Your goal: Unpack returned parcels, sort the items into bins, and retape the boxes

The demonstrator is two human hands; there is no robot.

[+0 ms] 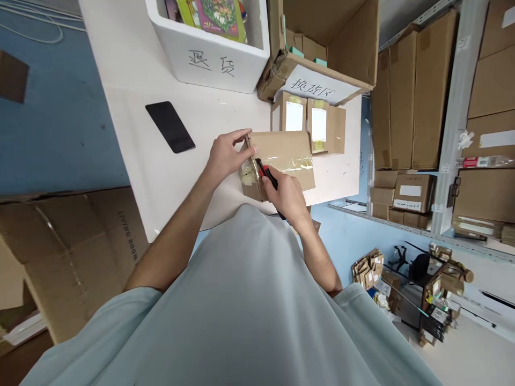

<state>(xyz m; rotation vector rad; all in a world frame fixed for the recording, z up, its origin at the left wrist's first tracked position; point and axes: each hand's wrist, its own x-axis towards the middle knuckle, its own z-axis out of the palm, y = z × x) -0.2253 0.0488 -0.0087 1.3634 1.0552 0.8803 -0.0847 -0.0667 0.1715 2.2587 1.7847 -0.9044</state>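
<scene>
The brown cardboard box (281,161), sealed with clear tape, sits at the near edge of the white table (161,177). Your right hand (287,195) is clenched on the red-and-black utility knife (265,174), tip at the box's taped end. Your left hand (227,155) pinches the box's corner, at 11 o'clock from the blade and very near. A slip there could nick those fingers; pressing deep could score the contents. The black phone (169,126) lies at 10 o'clock, well apart.
</scene>
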